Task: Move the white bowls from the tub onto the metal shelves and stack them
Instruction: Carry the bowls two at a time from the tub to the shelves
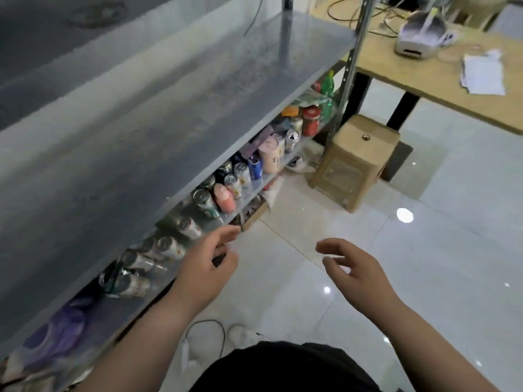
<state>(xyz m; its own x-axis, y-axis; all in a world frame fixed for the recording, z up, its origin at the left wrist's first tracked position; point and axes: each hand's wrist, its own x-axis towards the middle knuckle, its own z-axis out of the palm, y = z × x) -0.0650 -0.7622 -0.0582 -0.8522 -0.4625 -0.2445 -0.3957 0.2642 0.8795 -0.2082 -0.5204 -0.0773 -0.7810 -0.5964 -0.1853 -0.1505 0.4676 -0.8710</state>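
Observation:
The metal shelf runs across the left half of the view, its grey top bare. No white bowl and no tub is in view. My left hand hovers beside the front edge of the lower shelf, fingers spread and holding nothing. My right hand floats over the tiled floor to the right of it, also with fingers apart and nothing in it. Both hands are well below the top shelf surface.
The lower shelf carries several cans and bottles. A tan plastic stool stands on the white tile floor by the shelf's upright post. A wooden table with a printer and papers is at the upper right.

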